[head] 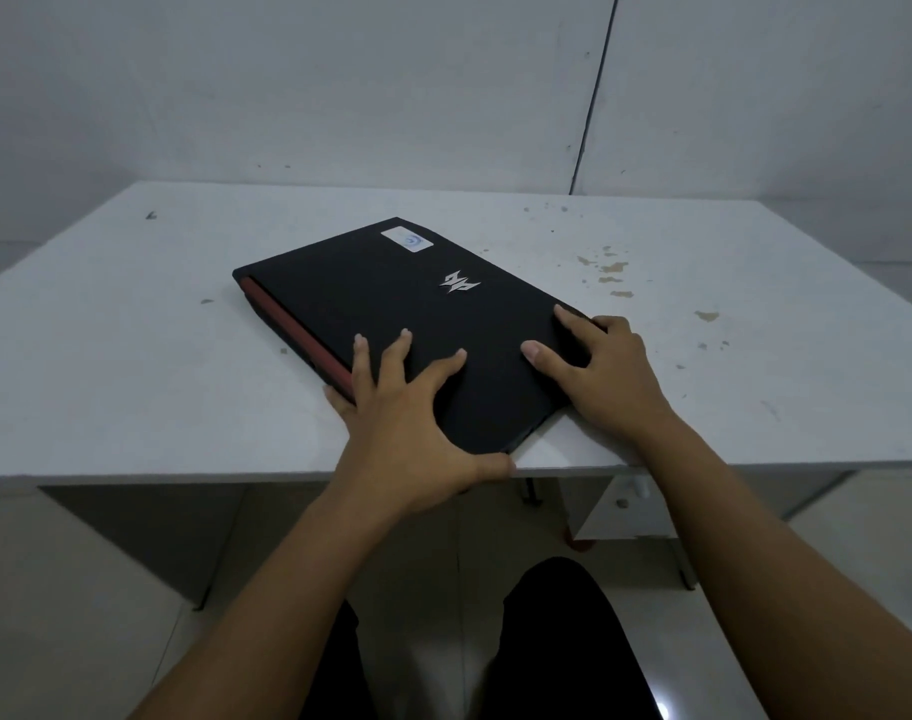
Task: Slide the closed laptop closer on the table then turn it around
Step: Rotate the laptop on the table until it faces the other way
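A closed black laptop [391, 304] with a silver logo, a white sticker and a red hinge strip on its left side lies askew on the white table [131, 381]. Its near corner reaches the table's front edge. My left hand [412, 428] is spread flat on the lid near the near-left corner, thumb hooked around the near corner and little finger against the red side. My right hand [604, 371] grips the laptop's right edge, thumb and forefinger on the lid, the other fingers hidden behind the edge.
The table stands against a white wall [339, 96]. Brown stains [612, 272] mark the tabletop to the right of the laptop. Below the front edge are the table's legs, a tiled floor [79, 589] and my dark-clothed knees [557, 641].
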Demonstrator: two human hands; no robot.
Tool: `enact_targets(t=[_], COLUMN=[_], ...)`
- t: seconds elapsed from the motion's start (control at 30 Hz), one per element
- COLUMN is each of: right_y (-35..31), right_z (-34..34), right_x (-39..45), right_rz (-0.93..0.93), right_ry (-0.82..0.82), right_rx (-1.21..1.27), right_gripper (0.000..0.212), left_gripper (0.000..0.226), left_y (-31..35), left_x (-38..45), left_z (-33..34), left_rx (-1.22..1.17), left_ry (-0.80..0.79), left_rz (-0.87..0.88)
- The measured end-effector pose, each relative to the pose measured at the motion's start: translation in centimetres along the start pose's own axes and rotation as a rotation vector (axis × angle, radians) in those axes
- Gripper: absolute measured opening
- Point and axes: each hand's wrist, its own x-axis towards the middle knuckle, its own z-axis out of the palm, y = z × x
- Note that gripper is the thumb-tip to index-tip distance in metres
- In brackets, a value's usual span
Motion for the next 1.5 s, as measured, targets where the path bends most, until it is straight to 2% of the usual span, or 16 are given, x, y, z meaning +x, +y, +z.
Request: enact_targets(t=[0.1, 0.3, 0.37, 0.47, 0.57, 0.63, 0.7, 0.77, 0.93, 1.1, 1.5], right_y=[-0.8, -3.8, -4.1, -3.5, -1.6, -0.4, 0.0, -0.1, 0.3, -0.4, -6.4], right_z=[0.4, 2.9, 3.4, 2.6, 0.0, -1.2, -1.6, -1.3, -0.7, -0.1, 4.5], right_x=[-1.2, -5.7, -6.9, -6.9, -4.7, -2.9, -1.7, -1.1, -1.2, -2.0, -7.2], right_rz=[0.044, 0.166, 0.157, 0.042, -0.056, -0.068, -0.070, -0.092, -0.097, -0.065, 0.096], right_ry=[0.024, 0.199, 0.227, 0.242, 0.153, 0.040, -0.101, -0.185, -0.192, -0.145, -0.034], right_rx=[0.002, -0.105, -0.200, -0.299, -0.175, -0.033, 0.049, 0.096, 0.067, 0.053, 0.043], right_gripper=[0.091, 0.092, 0.091, 0.086, 0.068, 0.059, 0.063, 0.071, 0.073, 0.069, 0.070], left_gripper=[0.117, 0.110, 0.108, 0.106, 0.107, 0.114, 0.123, 0.129, 0.127, 0.123, 0.105], left_y=[-1.5, -6.2, -7.0, -7.0, -6.1, -4.9, -2.9, -1.4, -1.6, -2.5, -9.7], left_x=[0.4, 2.8, 3.3, 3.3, 2.1, 0.5, -1.0, -1.6, -1.0, -0.5, 3.2], left_z=[-1.2, -5.2, -5.8, -5.7, -5.0, -3.6, -1.8, -0.4, -0.2, -0.5, -5.6], left_rx=[-0.042, -0.027, -0.046, -0.061, -0.100, -0.171, -0.141, 0.008, 0.172, 0.192, 0.194], left_ry=[-0.036, -0.245, -0.274, -0.276, -0.215, -0.063, 0.111, 0.218, 0.312, 0.337, 0.191], left_rz=[0.045, 0.242, 0.284, 0.270, 0.167, 0.070, -0.026, -0.075, -0.013, 0.055, 0.368])
